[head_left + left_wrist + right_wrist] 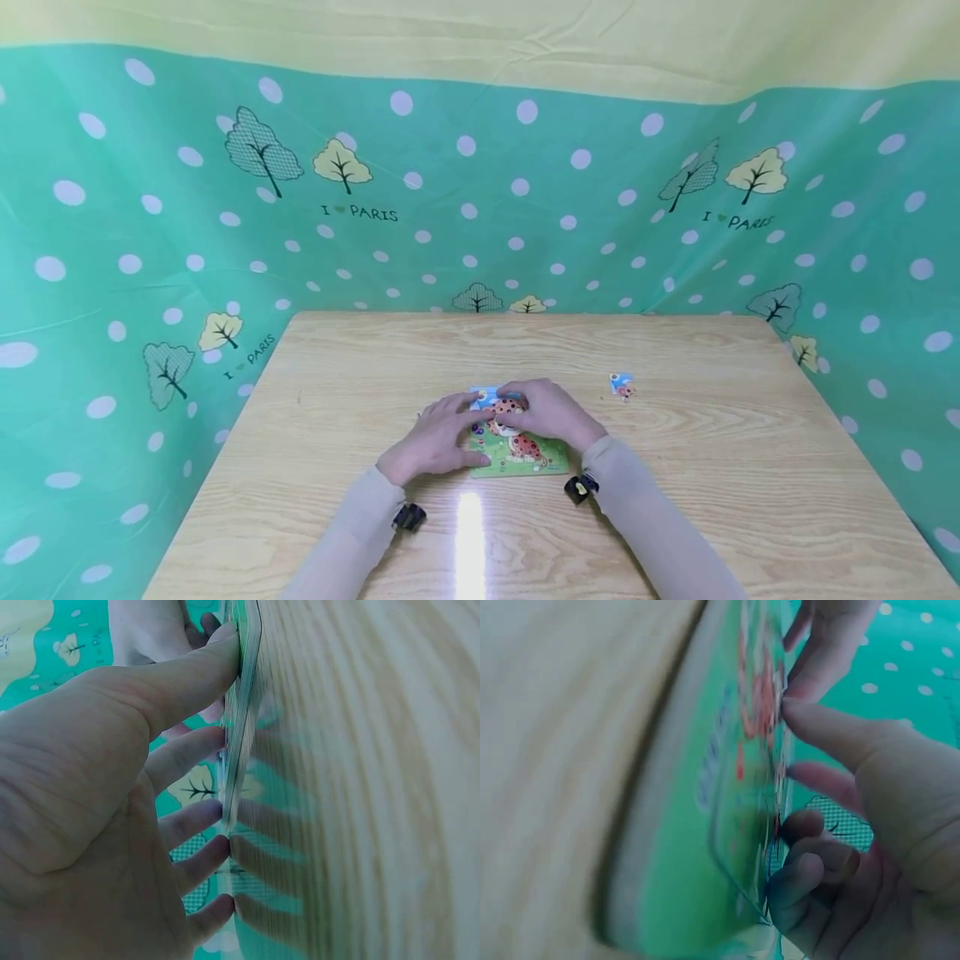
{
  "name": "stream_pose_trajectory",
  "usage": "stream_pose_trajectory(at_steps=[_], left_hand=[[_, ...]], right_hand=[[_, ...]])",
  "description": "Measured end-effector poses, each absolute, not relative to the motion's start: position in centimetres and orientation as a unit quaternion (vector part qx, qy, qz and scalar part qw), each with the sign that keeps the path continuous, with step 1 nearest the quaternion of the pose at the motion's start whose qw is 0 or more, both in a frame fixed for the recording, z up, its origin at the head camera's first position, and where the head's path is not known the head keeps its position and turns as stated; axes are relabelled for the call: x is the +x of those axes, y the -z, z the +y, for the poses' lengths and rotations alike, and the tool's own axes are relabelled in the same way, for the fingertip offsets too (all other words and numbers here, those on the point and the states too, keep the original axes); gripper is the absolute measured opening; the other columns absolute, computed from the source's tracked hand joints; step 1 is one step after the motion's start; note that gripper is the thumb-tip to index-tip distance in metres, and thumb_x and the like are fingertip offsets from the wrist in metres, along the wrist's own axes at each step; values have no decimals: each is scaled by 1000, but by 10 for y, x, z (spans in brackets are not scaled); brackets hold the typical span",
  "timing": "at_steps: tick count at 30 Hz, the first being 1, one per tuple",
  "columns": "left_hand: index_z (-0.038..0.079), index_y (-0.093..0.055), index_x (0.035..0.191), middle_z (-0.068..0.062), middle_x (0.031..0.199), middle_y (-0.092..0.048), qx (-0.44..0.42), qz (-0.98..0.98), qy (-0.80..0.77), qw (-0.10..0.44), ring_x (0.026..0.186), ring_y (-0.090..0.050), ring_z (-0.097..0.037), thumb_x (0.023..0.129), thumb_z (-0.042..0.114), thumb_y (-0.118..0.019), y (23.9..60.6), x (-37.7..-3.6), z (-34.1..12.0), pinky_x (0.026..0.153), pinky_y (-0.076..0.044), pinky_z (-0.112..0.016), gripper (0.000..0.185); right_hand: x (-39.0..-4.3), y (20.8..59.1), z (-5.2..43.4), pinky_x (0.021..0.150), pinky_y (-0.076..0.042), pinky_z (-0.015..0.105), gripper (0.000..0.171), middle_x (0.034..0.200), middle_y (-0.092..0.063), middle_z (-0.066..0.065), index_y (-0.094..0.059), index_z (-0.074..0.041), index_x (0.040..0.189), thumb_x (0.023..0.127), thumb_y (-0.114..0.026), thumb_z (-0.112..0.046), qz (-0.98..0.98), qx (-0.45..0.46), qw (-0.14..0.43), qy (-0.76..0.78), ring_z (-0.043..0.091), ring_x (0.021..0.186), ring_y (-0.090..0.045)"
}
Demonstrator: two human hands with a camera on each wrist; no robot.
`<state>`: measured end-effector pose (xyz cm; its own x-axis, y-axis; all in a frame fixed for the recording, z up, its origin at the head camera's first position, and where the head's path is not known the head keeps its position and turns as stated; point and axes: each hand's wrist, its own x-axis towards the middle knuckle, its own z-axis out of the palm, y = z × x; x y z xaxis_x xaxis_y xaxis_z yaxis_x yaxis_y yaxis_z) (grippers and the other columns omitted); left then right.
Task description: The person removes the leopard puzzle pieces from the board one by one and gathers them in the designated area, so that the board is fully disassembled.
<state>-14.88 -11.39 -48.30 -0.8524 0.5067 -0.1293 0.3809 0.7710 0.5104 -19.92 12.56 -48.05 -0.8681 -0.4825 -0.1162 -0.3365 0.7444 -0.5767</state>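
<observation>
A green puzzle board point(525, 457) with a spotted orange animal lies flat near the middle of the wooden table point(712, 467). My left hand point(438, 437) rests on its left side; in the left wrist view the fingers point(196, 746) lie fairly straight with their tips against the board's edge point(241, 712). My right hand point(546, 412) covers the board's upper right part. Up close, its thumb point(817, 724) and bent fingertips touch the picture surface point(705, 825). A blue piece point(486, 395) shows between the two hands at the board's top.
One loose puzzle piece point(622, 386), blue and orange, lies on the table to the right of the board. Teal dotted cloth point(120, 275) with tree prints hangs round the table on three sides. A glare streak point(469, 533) marks the near edge.
</observation>
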Motion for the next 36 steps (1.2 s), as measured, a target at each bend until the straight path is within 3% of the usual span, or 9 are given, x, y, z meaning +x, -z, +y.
stream_pose_trajectory(at_steps=[2, 5, 8, 16, 22, 25, 29, 33, 36], left_hand=[[29, -53, 158, -11, 175, -30, 238, 932, -241, 132, 161, -28, -44, 90, 48, -82, 483, -148, -114, 129, -21, -71, 76], [29, -53, 158, -12, 175, -30, 238, 931, -243, 133, 160, -28, -44, 90, 48, -82, 483, -148, -114, 129, -22, -71, 76], [29, -53, 157, -12, 175, -31, 238, 931, -244, 132, 160, -28, -44, 90, 48, -83, 483, -148, -113, 129, -22, -71, 76], [28, -53, 157, -12, 175, -31, 242, 931, -242, 132, 160, -29, -45, 90, 48, -82, 483, -148, -113, 129, -22, -71, 76], [27, -55, 157, -13, 175, -32, 242, 930, -242, 132, 160, -29, -46, 91, 48, -82, 483, -148, -114, 129, -22, -71, 74], [26, -55, 156, -13, 175, -32, 242, 931, -240, 131, 160, -29, -45, 91, 48, -82, 483, -148, -114, 129, -22, -71, 74], [25, -55, 157, -12, 175, -31, 242, 930, -242, 133, 160, -28, -45, 91, 49, -81, 482, -148, -114, 129, -21, -71, 75], [25, -55, 156, -13, 174, -32, 242, 929, -246, 132, 160, -28, -45, 91, 48, -81, 482, -148, -114, 128, -22, -72, 74], [25, -55, 156, -13, 174, -32, 244, 929, -246, 130, 160, -28, -45, 91, 48, -81, 483, -148, -114, 128, -22, -72, 74]], right_hand=[[-201, 480, 124, 104, -59, 50, 50, 128, -77, 1, -70, -25, 140, 98, -73, -53, 923, -246, 137, 263, 27, 116, -73], [-206, 478, 122, 78, -61, 40, 43, 96, -76, 0, -72, -25, 134, 100, -71, -51, 914, -270, 152, 262, 19, 84, -71], [-210, 477, 120, 62, -52, 31, 34, 78, -65, -5, -72, -25, 124, 98, -75, -46, 908, -274, 164, 271, 11, 65, -57], [-208, 477, 123, 86, -54, 40, 28, 111, -60, 0, -75, -26, 120, 94, -82, -34, 915, -255, 127, 286, 18, 96, -58], [-210, 483, 134, 104, -57, 53, 37, 124, -75, 2, -70, -19, 132, 97, -80, -25, 887, -235, 131, 375, 22, 113, -69], [-210, 484, 140, 99, -58, 50, 45, 113, -78, 1, -65, -13, 133, 94, -83, -25, 874, -201, 132, 423, 19, 100, -73], [-212, 487, 147, 90, -57, 39, 36, 96, -78, -5, -69, -14, 116, 90, -87, -32, 872, -179, 114, 441, 12, 84, -70], [-213, 488, 152, 84, -54, 32, 25, 89, -77, -7, -76, -21, 104, 91, -85, -41, 872, -172, 99, 447, 13, 81, -69], [-213, 488, 157, 85, -56, 34, 23, 93, -79, -5, -80, -24, 105, 95, -79, -45, 873, -173, 98, 445, 15, 87, -71]])
